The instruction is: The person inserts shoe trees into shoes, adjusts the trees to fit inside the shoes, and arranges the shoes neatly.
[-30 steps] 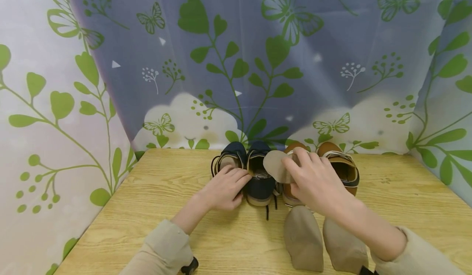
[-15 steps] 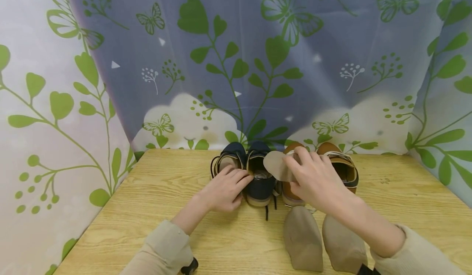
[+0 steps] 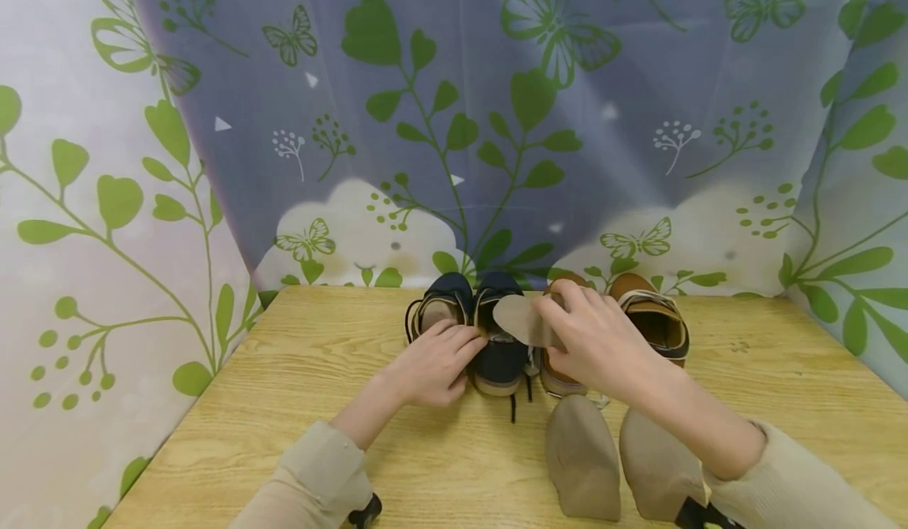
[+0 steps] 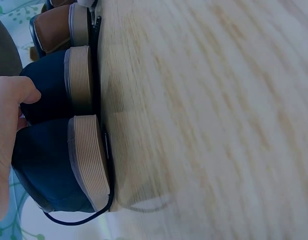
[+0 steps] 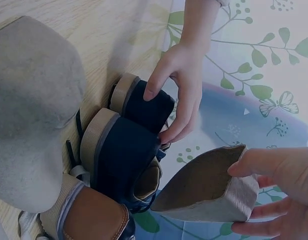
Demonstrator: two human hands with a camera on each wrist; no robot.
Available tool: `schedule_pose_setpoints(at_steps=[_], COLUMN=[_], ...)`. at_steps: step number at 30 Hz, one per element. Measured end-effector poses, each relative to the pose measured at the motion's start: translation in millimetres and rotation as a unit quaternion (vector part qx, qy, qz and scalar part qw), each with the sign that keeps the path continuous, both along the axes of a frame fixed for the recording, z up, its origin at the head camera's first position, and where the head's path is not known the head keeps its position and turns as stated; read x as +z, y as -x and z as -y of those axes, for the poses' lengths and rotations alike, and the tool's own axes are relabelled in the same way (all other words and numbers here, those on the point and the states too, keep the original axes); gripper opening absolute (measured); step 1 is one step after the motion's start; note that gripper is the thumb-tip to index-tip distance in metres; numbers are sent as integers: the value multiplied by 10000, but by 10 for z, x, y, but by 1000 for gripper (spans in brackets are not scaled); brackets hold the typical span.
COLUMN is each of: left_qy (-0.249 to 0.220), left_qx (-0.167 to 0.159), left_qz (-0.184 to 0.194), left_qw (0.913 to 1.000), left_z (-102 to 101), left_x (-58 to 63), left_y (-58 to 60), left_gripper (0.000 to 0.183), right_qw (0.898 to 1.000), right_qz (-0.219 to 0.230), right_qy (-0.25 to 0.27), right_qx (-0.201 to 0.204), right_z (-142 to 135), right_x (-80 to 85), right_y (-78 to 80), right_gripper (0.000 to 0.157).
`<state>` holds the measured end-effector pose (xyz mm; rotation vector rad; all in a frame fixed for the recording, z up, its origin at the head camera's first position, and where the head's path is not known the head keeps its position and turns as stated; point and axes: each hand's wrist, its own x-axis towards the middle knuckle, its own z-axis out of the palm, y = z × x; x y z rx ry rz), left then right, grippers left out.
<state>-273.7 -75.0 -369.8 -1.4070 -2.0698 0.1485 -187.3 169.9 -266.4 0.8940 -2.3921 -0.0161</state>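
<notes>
My right hand pinches a hollow grey-beige moulded shoe insert by its blunt end. The rounded tip hangs over the opening of the right navy shoe. In the right wrist view the hollow side of the insert shows. My left hand curls at the heel of the left navy shoe, with the thumb on its back. Its index fingertip reaches the collar of the right navy shoe. Something beige sits inside the left navy shoe. Both navy shoes stand side by side, toes to the wall.
Two brown shoes stand to the right, the left one partly behind my right hand, the other showing its opening. Two more inserts lie in front of them on the wooden table. A patterned cloth hangs behind.
My right hand has shifted slightly left with the insert, bringing the tip further over the right navy shoe. The left hand stays in place.
</notes>
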Motion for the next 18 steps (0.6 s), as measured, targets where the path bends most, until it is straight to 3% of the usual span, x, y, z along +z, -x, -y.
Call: schedule_pose_setpoints(at_steps=[18], left_qy=[153], left_qx=[218], left_qz=[252], left_qw=[9993], left_z=[8], left_x=[22], left_y=[-26], left_gripper=[50], right_qw=[9977], right_qz=[660], right_qy=[93], right_qx=[134], right_z=[17], right_x=[-28], right_y=[99], right_gripper=[44])
